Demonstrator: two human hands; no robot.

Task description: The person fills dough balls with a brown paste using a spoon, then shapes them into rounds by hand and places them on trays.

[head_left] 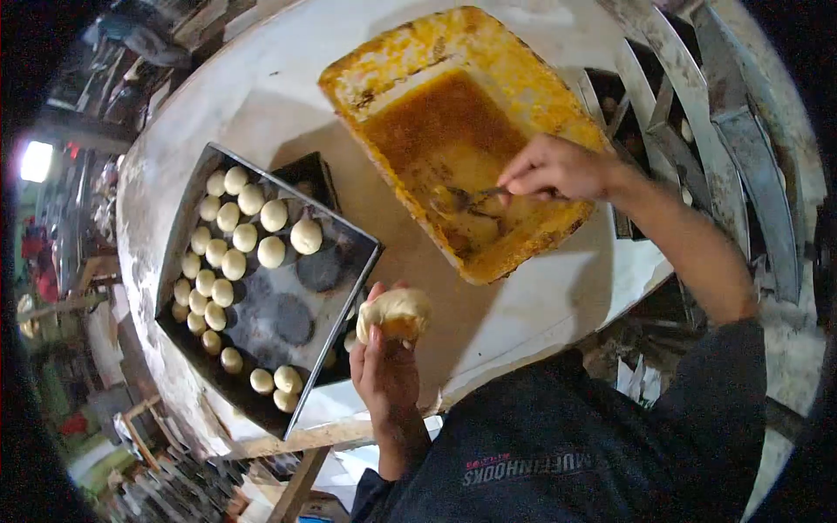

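Note:
A piece of dough [397, 314] with orange filling showing on it rests in my left hand [386, 370], its fingers curled round it. This hand is beside the right corner of a dark metal tray [356, 248], which holds several round dough balls [272, 214]. My right hand [554, 170] grips a metal spoon [482, 197] over a large yellow-stained basin [410, 179]. The spoon's tip is low in the basin, near orange-brown filling [453, 122] that covers part of the bottom.
Beneath the tray, parts of another dark tray [309, 179] show. Metal pans [758, 183] stand at the table's right side. The pale table [523, 305] has its near edge by my body. Cluttered shelving [87, 227] is at the far left.

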